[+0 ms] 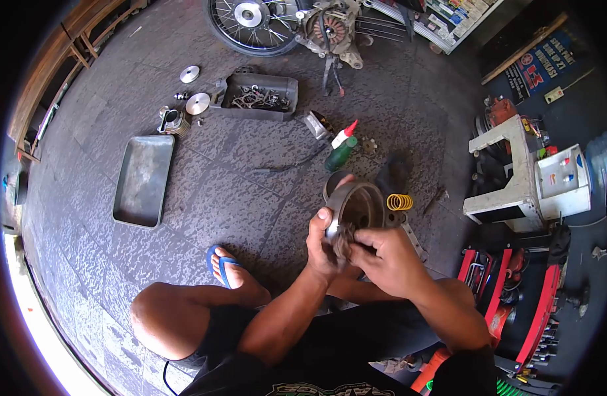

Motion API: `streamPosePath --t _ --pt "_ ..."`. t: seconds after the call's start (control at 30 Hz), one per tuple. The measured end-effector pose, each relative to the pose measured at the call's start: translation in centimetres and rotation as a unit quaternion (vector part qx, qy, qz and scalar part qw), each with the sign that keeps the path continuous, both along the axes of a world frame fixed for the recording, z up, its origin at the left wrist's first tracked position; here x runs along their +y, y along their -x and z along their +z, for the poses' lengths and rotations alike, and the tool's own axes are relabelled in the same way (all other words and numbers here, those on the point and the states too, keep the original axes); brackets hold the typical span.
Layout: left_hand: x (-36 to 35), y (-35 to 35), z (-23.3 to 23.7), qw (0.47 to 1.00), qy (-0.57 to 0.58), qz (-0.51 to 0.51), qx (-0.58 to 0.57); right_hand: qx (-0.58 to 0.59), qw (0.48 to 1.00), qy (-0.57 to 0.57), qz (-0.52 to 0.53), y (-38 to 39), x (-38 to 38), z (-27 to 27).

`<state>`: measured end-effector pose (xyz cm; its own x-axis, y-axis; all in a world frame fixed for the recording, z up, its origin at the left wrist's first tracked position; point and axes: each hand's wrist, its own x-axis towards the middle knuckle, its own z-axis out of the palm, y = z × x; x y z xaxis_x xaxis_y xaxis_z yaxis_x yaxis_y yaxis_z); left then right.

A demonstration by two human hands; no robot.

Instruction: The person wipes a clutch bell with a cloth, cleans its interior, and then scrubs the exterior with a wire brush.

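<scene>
Here, left hand [321, 249] grips metal drum [343, 199], right hand [387, 256] pinches seemingly rag [343, 241]; spring [400, 202] nearby.

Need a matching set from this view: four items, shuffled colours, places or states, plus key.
1. Spring
2. Bin
3. Metal drum
4. Tray

A. Held in the left hand
B. Grey, shallow, left of the green bottle
C. Yellow, coiled
D. Holding a heap of small metal parts

Pairs: 1-C, 2-D, 3-A, 4-B
</scene>
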<state>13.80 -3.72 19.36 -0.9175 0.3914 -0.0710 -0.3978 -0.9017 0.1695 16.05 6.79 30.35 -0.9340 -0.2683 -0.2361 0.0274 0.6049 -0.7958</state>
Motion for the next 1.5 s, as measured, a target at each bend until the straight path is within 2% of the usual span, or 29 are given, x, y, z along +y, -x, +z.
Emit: streamPosePath --t 0.03,0.07,0.17,0.2,0.27,0.33,0.37,0.43,0.5,0.57,0.63,0.67,0.77,0.8,0.87,0.93,1.0,1.07,1.1,1.13,1.3,1.4,1.47,1.5 --pt "0.2 0.0 -0.5 0.999 0.005 0.025 0.037 0.054 0.998 0.027 -0.032 -0.1 -0.7 -0.4" --pt "0.3 0.1 -0.9 0.997 0.014 0.038 0.061 0.054 0.997 0.029 -0.036 0.1 -1.1 -0.3" --pt "0.2 0.3 -1.6 0.992 0.05 0.06 0.099 -0.079 0.975 0.139 -0.156 1.1 -1.6 -0.3" --pt "-0.1 0.5 -1.2 0.992 0.062 0.062 0.094 -0.079 0.975 0.139 -0.157 1.0 -1.5 -0.4" --pt "-0.5 0.7 -0.5 0.991 0.084 0.065 0.084 -0.048 0.984 0.116 -0.129 1.1 -0.9 -0.5" --pt "-1.1 0.5 -0.9 0.998 0.014 -0.057 -0.016 -0.041 0.983 0.134 -0.117 0.7 0.2 -1.5" --pt "-1.2 0.4 -0.9 0.994 -0.011 -0.096 -0.051 -0.012 0.995 0.084 -0.059 0.7 0.7 -1.4" --pt "-1.1 0.6 0.4 0.994 0.005 -0.084 -0.075 0.023 0.999 0.021 0.028 0.8 1.0 -0.7" --pt "-0.6 0.2 1.4 0.994 0.037 -0.047 -0.089 -0.004 1.0 0.019 0.017 0.3 1.2 -0.8" --pt "-0.2 0.2 1.5 0.996 0.022 -0.032 -0.079 -0.025 0.999 0.019 0.007 0.4 1.2 -0.6" --pt "0.2 -0.2 1.3 0.997 0.01 -0.019 -0.071 -0.097 0.99 0.057 -0.084 0.4 0.4 -0.1" --pt "0.2 -0.3 0.9 0.999 0.029 -0.007 -0.039 -0.096 0.99 0.058 -0.086 0.5 0.1 -0.2" --pt "-0.4 -0.3 -0.4 0.997 0.066 -0.009 0.032 -0.102 0.951 0.216 -0.195 1.1 -0.2 -1.8" --pt "-0.5 -0.5 -0.9 0.994 0.083 -0.021 0.066 -0.103 0.951 0.217 -0.197 1.3 -0.5 -2.1" --pt "-0.2 -0.7 -1.9 0.995 0.069 -0.027 0.06 -0.163 0.887 0.312 -0.3 2.4 -0.9 -2.2" --pt "0.5 -0.6 -2.8 0.996 0.065 0.025 0.046 -0.176 0.878 0.323 -0.306 3.3 -0.4 -2.9" --pt "0.0 -0.2 -2.8 0.996 0.062 0.0 0.06 -0.196 0.854 0.345 -0.338 4.1 -0.2 -3.5" --pt "-0.6 0.4 -1.5 0.999 -0.002 0.003 0.034 -0.195 0.862 0.349 -0.31 4.2 1.2 -3.0" --pt "-1.3 0.8 -1.5 0.999 0.005 -0.027 -0.022 -0.17 0.881 0.322 -0.303 4.1 2.1 -2.4" --pt "-2.3 1.4 -1.1 0.994 -0.049 -0.089 -0.033 -0.145 0.898 0.294 -0.293 3.9 2.9 -1.6" --pt "-4.3 2.2 0.9 0.98 -0.113 -0.123 -0.108 -0.061 0.935 0.251 -0.243 3.4 6.3 0.0" --pt "-4.6 2.3 0.5 0.982 -0.097 -0.157 -0.043 -0.003 0.953 0.231 -0.198 3.5 7.3 -0.1" --pt "-4.5 2.1 0.8 0.981 -0.101 -0.156 -0.055 0.034 0.97 0.149 -0.188 3.8 7.1 -0.1" --pt "-4.4 2.0 0.9 0.98 -0.106 -0.154 -0.069 0.034 0.97 0.15 -0.188 3.7 6.9 -0.4"
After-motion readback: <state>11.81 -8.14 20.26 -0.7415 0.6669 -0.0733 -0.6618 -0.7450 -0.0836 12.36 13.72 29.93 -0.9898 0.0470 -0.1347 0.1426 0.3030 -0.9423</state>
